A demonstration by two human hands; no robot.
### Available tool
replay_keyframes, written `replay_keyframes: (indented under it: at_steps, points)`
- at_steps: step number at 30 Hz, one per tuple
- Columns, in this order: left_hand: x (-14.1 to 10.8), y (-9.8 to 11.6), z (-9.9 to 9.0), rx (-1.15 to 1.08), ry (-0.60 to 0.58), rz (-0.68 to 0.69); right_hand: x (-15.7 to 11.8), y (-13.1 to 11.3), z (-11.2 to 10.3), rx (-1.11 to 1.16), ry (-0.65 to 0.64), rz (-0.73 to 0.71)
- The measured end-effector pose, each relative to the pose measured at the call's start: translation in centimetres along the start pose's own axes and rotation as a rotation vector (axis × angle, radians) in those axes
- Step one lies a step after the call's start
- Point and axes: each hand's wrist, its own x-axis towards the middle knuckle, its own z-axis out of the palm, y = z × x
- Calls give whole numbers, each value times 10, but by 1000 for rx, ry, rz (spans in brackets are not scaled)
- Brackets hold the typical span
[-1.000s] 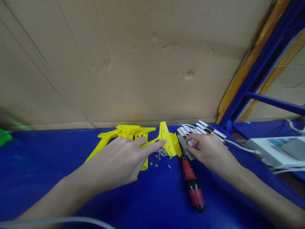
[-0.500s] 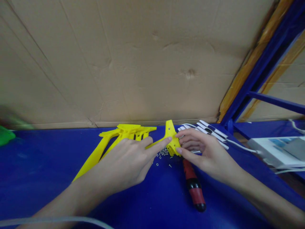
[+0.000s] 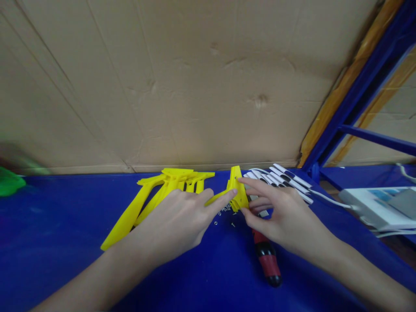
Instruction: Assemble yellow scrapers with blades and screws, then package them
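A yellow plastic part (image 3: 239, 197) with small holes in its broad end is held up between both hands over the blue table. My left hand (image 3: 185, 216) is closed around its narrow arm, index finger stretched along it to the broad end. My right hand (image 3: 279, 212) pinches the right edge of that end between thumb and fingertips. Beneath lie small nuts and screws (image 3: 233, 224), partly hidden by the part. A red and black screwdriver handle (image 3: 269, 264) rests below my right hand; its upper end is covered.
Several similar yellow parts (image 3: 175, 174) are piled left of my hands. White strips with dark patches (image 3: 290, 177) lie behind my right hand. A cable leads to a white box (image 3: 367, 208) at right. A cardboard wall (image 3: 208, 108) rises behind the table; something green (image 3: 11, 182) is at far left.
The broad end of the yellow part has turned slightly and shifted a little right, along with both hands. The pale cable at the lower left has gone from view.
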Motion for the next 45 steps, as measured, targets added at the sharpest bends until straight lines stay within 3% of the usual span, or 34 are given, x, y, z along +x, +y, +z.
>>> replay_keyframes:
  at_steps: [5,13,21,28,32,36,39,45]
  points:
    - [0,-1,-1,-52,-20,11,0,5,1,50,15,3]
    - [-2,-8,2,-116,0,64,6,16,-1,495,20,250]
    - [-1,-9,-2,-127,2,51,8,22,-6,536,0,230]
    - [-3,-6,2,-126,-12,28,10,21,0,611,47,378]
    - [-5,-16,-3,-76,14,-66,11,25,-9,583,161,342]
    - [-8,-29,-8,-126,76,-276,14,22,-7,627,225,298]
    - [-14,-39,-10,-230,138,-406,21,12,4,665,149,277]
    - [-37,-55,-11,-365,135,-659,39,-19,30,680,2,237]
